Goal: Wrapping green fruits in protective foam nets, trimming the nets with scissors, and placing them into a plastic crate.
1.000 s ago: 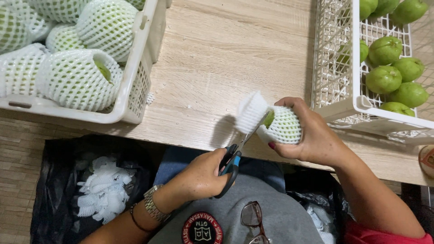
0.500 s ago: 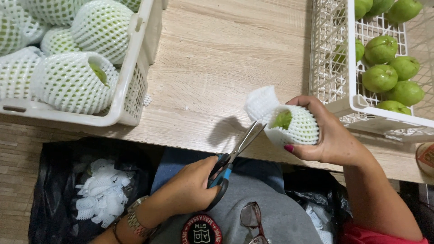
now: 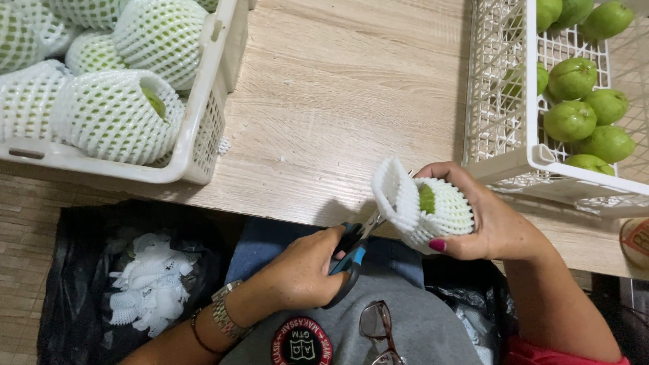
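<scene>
Now the left hand (image 3: 301, 274) grips scissors (image 3: 351, 257), snipping foam netting (image 3: 405, 203) off the guava (image 3: 427, 198) clasped in the right hand (image 3: 490, 223); steady blades matter next.

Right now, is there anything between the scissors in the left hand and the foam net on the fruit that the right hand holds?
Nothing visible stands between them. The scissors in the left hand already reach the lower edge of the white foam net around the green fruit, which the right hand holds over the table edge.
</scene>
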